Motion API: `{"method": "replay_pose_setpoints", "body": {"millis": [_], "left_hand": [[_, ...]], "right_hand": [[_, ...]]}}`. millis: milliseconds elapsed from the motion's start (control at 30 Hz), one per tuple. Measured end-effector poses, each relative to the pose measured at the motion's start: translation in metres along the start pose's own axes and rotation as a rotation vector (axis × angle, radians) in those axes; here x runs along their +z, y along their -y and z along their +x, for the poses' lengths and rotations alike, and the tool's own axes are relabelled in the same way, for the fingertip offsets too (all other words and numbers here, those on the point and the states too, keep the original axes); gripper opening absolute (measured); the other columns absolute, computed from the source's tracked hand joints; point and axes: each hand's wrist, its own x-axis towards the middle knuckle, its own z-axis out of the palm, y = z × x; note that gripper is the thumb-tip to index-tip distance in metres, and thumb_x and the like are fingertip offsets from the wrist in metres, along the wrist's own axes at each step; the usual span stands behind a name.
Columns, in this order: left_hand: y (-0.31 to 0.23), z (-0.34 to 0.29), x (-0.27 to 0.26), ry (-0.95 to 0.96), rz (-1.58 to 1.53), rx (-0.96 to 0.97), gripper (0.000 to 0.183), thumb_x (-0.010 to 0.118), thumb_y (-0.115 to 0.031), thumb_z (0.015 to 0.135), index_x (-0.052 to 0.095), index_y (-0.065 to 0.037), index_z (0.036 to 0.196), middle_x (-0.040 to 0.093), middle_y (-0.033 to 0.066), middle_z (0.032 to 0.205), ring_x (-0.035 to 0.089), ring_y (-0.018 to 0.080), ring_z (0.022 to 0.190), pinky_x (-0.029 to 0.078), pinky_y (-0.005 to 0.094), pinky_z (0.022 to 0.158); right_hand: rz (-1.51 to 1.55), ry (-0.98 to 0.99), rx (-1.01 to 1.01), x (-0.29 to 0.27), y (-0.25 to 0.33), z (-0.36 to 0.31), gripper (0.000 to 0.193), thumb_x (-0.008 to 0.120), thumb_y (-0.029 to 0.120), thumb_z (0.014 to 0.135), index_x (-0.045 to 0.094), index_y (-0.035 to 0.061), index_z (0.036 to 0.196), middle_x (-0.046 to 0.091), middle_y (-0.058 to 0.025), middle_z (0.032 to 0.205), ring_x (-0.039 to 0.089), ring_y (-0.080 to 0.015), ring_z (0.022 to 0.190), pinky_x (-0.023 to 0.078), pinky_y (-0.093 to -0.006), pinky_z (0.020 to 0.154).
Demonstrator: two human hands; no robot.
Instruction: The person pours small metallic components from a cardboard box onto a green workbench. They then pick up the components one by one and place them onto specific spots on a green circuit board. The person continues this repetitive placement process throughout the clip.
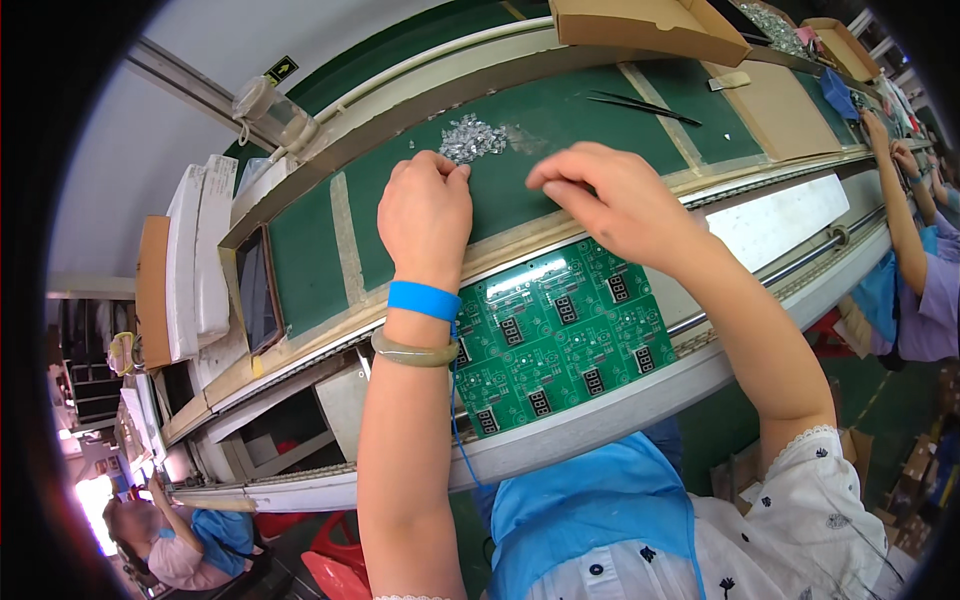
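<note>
From the head camera, I have both bare hands over the green work surface. My left hand is curled, its fingertips at the near edge of a loose pile of small shiny parts. The thumb and fingers look bunched, but I can't tell whether they meet or pinch a part. My right hand hovers to the right of the pile, fingers bent and thumb tucked beneath; its tips are slightly blurred, so I can't tell if they are together or hold anything.

The green circuit board lies on the rail track below the bench edge, between my forearms, with rows of small black displays; its left end is partly behind my left wrist, which wears a blue band and a bangle.

Beyond my right hand lie dark tweezers and a small brush. An open cardboard box sits at the far edge. At far right, a co-worker's arm reaches toward a blue bin.
</note>
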Motion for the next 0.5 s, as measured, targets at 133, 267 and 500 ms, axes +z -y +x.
{"method": "replay_pose_setpoints", "body": {"millis": [133, 267, 500], "left_hand": [[0.005, -0.002, 0.0, -0.044, -0.002, 0.04, 0.019, 0.069, -0.024, 0.087, 0.071, -0.005, 0.09, 0.069, 0.0132, 0.09, 0.066, 0.031, 0.084, 0.052, 0.0418, 0.074], [-0.005, -0.009, -0.01, -0.062, -0.095, 0.052, 0.015, 0.067, -0.02, 0.089, 0.069, -0.005, 0.086, 0.069, 0.0138, 0.089, 0.066, 0.0324, 0.082, 0.052, 0.0418, 0.072], [-0.038, -0.039, -0.032, 0.22, -0.639, -0.039, 0.016, 0.073, -0.013, 0.088, 0.073, 0.0, 0.096, 0.068, 0.0014, 0.08, 0.059, 0.006, 0.071, 0.047, 0.0208, 0.065]], "right_hand": [[0.216, 0.106, 0.259, -0.017, 0.016, -0.025, 0.017, 0.062, 0.012, 0.093, 0.07, 0.0037, 0.105, 0.067, -0.0093, 0.091, 0.063, -0.0191, 0.081, 0.05, -0.0309, 0.075], [0.341, 0.127, 0.325, -0.025, 0.009, -0.046, 0.014, 0.065, 0.008, 0.093, 0.07, 0.0007, 0.105, 0.069, -0.0027, 0.095, 0.061, -0.0078, 0.084, 0.05, -0.0239, 0.075], [0.595, 0.12, 0.531, -0.032, -0.004, -0.063, 0.016, 0.067, 0.009, 0.092, 0.071, -0.0012, 0.104, 0.07, -0.0037, 0.093, 0.063, -0.0089, 0.087, 0.051, -0.0234, 0.079]]}}
